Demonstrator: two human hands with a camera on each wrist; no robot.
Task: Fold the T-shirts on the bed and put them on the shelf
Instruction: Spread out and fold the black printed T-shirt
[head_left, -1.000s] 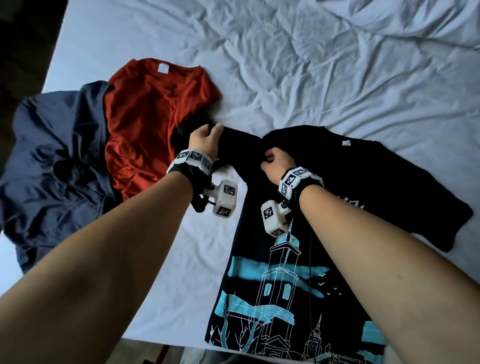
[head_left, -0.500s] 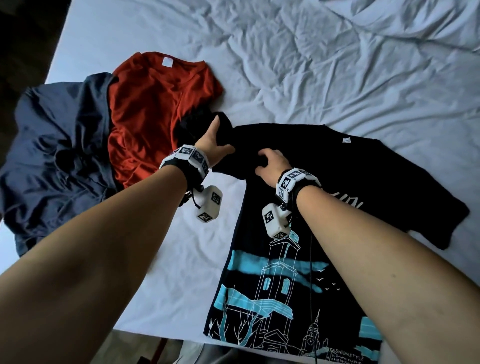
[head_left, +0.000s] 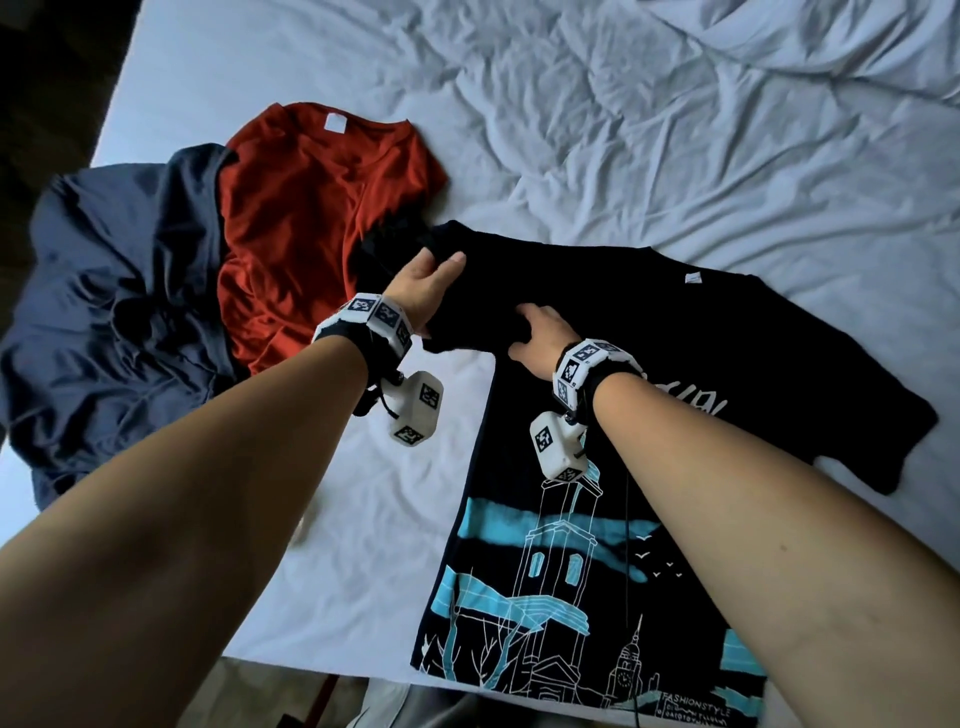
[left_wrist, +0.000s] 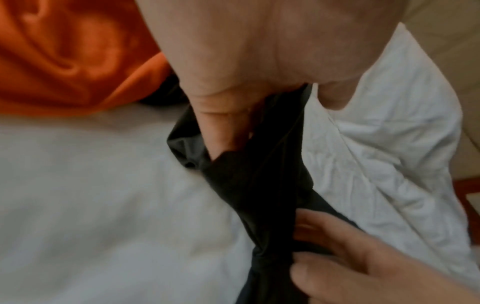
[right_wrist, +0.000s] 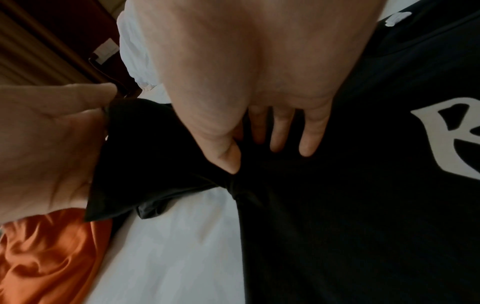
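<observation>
A black T-shirt (head_left: 675, 364) with a turquoise tower print lies flat on the bed, collar away from me. My left hand (head_left: 439, 262) grips its left sleeve (left_wrist: 259, 195) between thumb and fingers and holds it lifted, turned in toward the shirt's body. My right hand (head_left: 535, 327) lies on the shirt by that shoulder, its fingers (right_wrist: 309, 135) straight on the cloth and the thumb at the crease. A red T-shirt (head_left: 311, 208) and a navy T-shirt (head_left: 114, 291) lie crumpled to the left. No shelf shows in any view.
The wrinkled white bed sheet (head_left: 623, 130) stretches far back and to the right. The bed's left edge (head_left: 119, 104) borders dark floor, and its near edge runs just under the black shirt's hem.
My left hand has lifted the black sleeve and carried it right, toward the shirt's body. My right hand has gone from a curled grip to flat fingers on the shoulder.
</observation>
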